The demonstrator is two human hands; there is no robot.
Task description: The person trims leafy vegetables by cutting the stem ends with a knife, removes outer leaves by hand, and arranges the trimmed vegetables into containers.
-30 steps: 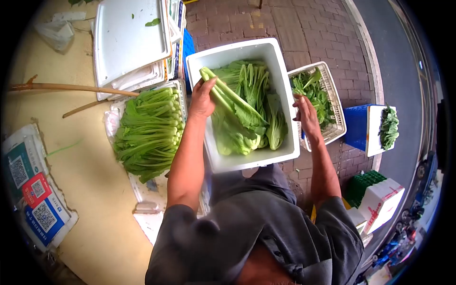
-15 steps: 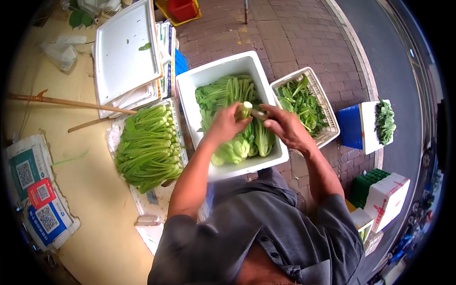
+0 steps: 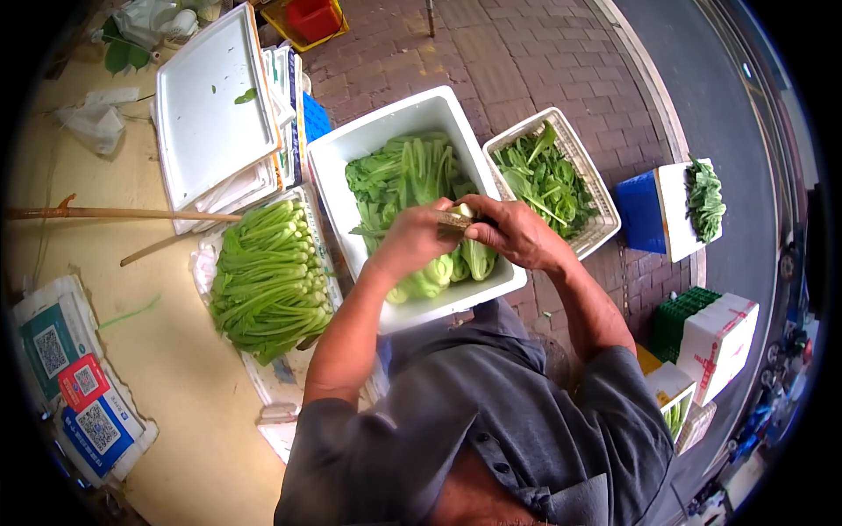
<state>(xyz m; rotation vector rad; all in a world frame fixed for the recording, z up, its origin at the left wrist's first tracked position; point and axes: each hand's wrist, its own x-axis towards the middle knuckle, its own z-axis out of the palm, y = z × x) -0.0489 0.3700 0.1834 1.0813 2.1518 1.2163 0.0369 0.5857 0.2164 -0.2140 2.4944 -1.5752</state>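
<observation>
Above a white foam box [image 3: 342, 162], my left hand [image 3: 410, 241] is closed around a leafy green vegetable whose pale cut end [image 3: 462, 210] shows between my hands. My right hand [image 3: 519, 232] grips what looks like a small knife [image 3: 453, 221]; its brownish blade lies across the stem end, against my left fingers. The handle is hidden in my right fist. Below my hands, leafy greens [image 3: 412, 167] fill the box, with paler, rounder heads [image 3: 430, 279] nearest my body.
A basket of loose green leaves [image 3: 548, 180] stands right of the box. On the left lies a stack of trimmed greens [image 3: 272, 276], beside foam lids [image 3: 215, 105] and a wooden pole [image 3: 114, 213]. Blue and white boxes [image 3: 645, 210] stand near the road.
The blade has come across the vegetable's cut end, and my right hand has closed in on my left. The whole view has shifted slightly.
</observation>
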